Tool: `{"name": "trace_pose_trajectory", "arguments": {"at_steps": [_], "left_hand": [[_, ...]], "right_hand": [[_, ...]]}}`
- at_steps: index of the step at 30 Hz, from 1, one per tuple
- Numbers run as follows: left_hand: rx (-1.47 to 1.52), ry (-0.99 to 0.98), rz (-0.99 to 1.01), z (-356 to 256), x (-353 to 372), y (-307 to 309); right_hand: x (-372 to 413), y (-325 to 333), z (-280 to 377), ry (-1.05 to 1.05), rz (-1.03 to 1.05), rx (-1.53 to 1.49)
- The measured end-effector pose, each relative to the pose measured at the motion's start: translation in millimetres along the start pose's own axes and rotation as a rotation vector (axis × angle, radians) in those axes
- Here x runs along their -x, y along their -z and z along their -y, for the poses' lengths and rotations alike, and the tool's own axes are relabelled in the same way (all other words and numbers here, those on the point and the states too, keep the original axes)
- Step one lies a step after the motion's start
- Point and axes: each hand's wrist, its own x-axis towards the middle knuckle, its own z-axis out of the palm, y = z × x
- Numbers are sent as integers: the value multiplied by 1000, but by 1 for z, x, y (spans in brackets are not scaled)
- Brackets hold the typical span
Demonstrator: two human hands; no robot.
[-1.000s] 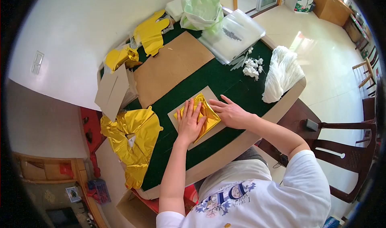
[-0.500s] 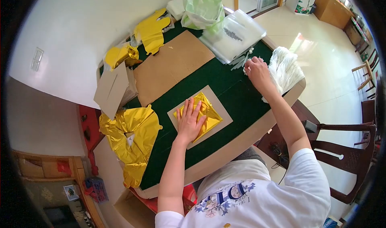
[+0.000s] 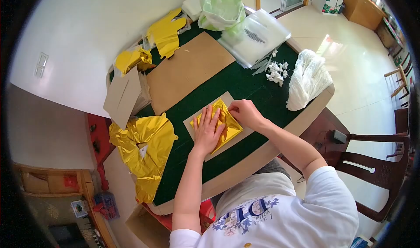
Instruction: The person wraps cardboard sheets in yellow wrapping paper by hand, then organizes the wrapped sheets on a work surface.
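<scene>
On a square of grey card (image 3: 213, 155) lies a folded gold foil balloon (image 3: 230, 133), flat and shiny. My left hand (image 3: 204, 136) rests flat on the foil, its fingers spread. At the foil's right edge, my right hand (image 3: 246, 113) has its fingertips pinched together; whatever they hold, if anything, is hidden. Several small white knotted ties (image 3: 276, 73) sit in a pile beyond my right hand. A bundle of white string (image 3: 308, 77) lies to the right of the pile.
Around the green tabletop (image 3: 251, 92) are a brown cardboard sheet (image 3: 190, 70), clear plastic bags (image 3: 258, 33), a green-and-white bag (image 3: 221, 11), stacked grey cards (image 3: 124, 92) and an unfolded gold balloon (image 3: 151, 143). A dark wooden chair (image 3: 372, 169) stands at right.
My right hand has moved from the pile of white ties, left and toward me, to the foil's right edge. My left hand stays pressed on the foil.
</scene>
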Motion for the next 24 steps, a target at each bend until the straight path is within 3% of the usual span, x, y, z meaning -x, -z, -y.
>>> {"name": "trace_pose_trajectory", "arguments": {"at_steps": [4,7,10,13,19,24], "left_hand": [[-2,5,2,-1,-1,2],[21,-16,-38,-3,0,2],[34,-16,-38,-2,0,2],[32,-3,-25,0,0,1],[38,-14,-37,1,-1,-1],[39,-28,-58,2,0,-2]], "right_hand": [[-1,-5,-7,-25,44,-53],[5,-8,-7,263,-66,158],[14,-11,0,140,-32,-35],[26,-2,12,82,26,18],[41,5,-9,582,182,503],[41,-1,-10,602,216,552]]}}
